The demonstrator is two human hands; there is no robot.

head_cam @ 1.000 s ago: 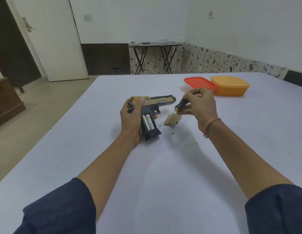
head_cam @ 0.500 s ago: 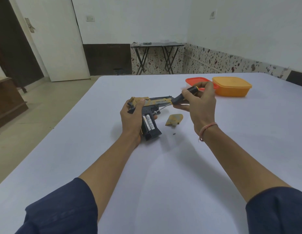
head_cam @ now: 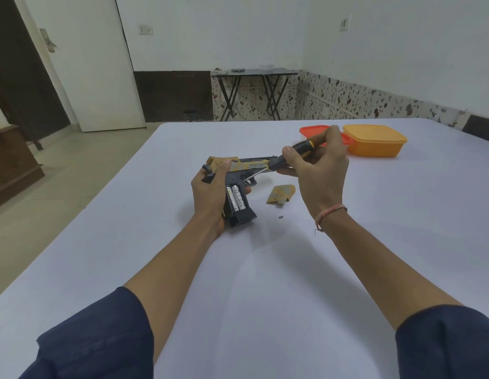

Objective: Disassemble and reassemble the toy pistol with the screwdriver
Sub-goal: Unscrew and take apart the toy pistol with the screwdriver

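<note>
Subject: toy pistol point(head_cam: 239, 175), lying on its side on the table point(head_cam: 265, 283).

The left hand point(head_cam: 210, 192) grips the pistol's rear and grip, with the thumb across the gold slide. The right hand point(head_cam: 320, 170), just right of the pistol, has its fingers point(head_cam: 332, 135) pinched round the handle of the screwdriver point(head_cam: 292, 154). The shaft slants down to the black frame just above the exposed batteries point(head_cam: 237, 198). Whether the tip touches cannot be confirmed.

Assessment: the step appears to be seating the tip in a frame screw. The shaft sits at a marked slant, so it should be brought in line with the screw and pressed home before turning. The left hand should pin the pistol flat.

A gold cover point(head_cam: 281, 193) and a loose screw point(head_cam: 279, 217) lie just right of the pistol's grip and could be swept away.
</note>
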